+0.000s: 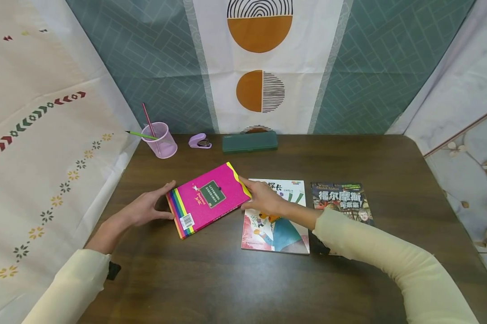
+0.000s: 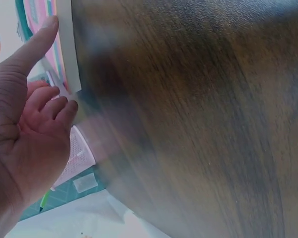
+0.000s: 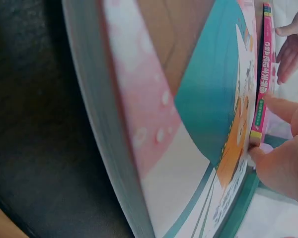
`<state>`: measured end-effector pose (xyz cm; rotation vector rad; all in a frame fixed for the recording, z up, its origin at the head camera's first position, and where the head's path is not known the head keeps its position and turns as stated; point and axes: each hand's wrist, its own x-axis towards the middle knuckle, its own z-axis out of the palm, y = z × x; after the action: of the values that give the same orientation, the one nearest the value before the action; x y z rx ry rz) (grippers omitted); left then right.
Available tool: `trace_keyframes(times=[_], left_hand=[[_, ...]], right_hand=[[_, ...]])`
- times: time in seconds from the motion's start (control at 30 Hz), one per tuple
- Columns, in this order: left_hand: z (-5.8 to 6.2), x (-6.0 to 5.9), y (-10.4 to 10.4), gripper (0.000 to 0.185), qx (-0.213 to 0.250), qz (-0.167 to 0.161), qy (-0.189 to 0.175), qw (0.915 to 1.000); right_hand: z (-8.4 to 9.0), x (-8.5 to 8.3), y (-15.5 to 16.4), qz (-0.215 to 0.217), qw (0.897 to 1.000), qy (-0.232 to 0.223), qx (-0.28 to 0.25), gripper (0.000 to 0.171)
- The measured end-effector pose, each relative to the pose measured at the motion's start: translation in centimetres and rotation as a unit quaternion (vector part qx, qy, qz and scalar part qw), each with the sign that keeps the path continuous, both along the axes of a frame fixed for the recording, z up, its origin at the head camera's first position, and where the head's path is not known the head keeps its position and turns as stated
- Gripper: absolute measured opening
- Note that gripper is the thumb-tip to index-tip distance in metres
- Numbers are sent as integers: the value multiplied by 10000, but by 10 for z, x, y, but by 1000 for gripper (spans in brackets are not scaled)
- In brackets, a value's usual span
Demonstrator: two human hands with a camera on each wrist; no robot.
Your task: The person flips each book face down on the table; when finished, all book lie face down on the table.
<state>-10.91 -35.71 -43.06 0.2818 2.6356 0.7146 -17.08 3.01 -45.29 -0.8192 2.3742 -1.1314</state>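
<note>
A bright pink book [image 1: 211, 198] with rainbow stripes and a barcode lies slanted on the table, left of the middle. At its right end my right hand [image 1: 265, 197] grips the corner, fingers at the short edge and thumb by the spine. In the right wrist view, the pink spine [image 3: 263, 74] shows between that hand and the other one. My left hand [image 1: 148, 208] is beside the striped left end, thumb and fingers spread along it. The left wrist view shows its thumb [image 2: 37, 44] overlapping the book's edge, the other fingers loosely bent.
Under my right forearm is a white picture book [image 1: 275, 238] with a teal and pink cover. A dark comic-style book [image 1: 342, 198] lies right of it, partly covered by the sleeve. Along the back stand a pink pencil cup [image 1: 166, 146], a purple stapler [image 1: 200, 141] and a green case [image 1: 249, 142].
</note>
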Motion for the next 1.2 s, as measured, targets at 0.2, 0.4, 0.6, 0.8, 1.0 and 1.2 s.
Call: trace_keyframes(times=[0.2,0.4,0.6,0.8,1.0,1.2], left_hand=[[-4,-2,0,104,-151,-54,87,9998],[-4,-2,0,100,-273,-99,165,9994],[-3,-2,0,95,-476,-124,275,9984],[-4,1,-3,87,-562,-80,391,9976],[-4,6,-5,73,-418,-212,746,9961],[0,14,-3,60,-419,-330,885,9946]], right_hand=[[-1,-1,-4,-166,9995,177,190,89],[4,-3,-7,-232,9990,340,164,79],[8,-9,-11,-195,9977,605,223,67],[10,-19,-15,-112,9956,858,358,56],[12,-35,-21,-6,9926,1098,511,50],[10,-52,-28,-48,9925,1012,682,49]])
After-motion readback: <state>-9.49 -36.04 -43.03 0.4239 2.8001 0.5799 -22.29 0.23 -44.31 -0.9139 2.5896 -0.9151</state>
